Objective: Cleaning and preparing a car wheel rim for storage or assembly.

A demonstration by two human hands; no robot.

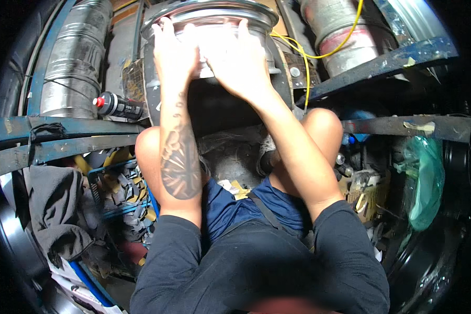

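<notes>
Before me is a polished metal wheel rim [216, 15] with a shiny, flared lip. My left hand [176, 53] lies on its near side, fingers spread upward to just below the lip. Beside it, my right hand [241, 61] also touches the rim, its fingers pointing up and away from me. Strong glare washes out both hands and the metal between them, so the palms and anything beneath them are hidden. Under the rim is a dark, hollow support [227, 102], between my knees.
Blue-painted metal bars [82, 127] run along both sides. Ridged silver cylinders [72, 59] stand at left. A black bottle [121, 106] lies near a blue crate [106, 167] of abrasive-paper scraps. A grey cloth [57, 204], yellow cable [307, 78] and green plastic bag [428, 184] hang nearby.
</notes>
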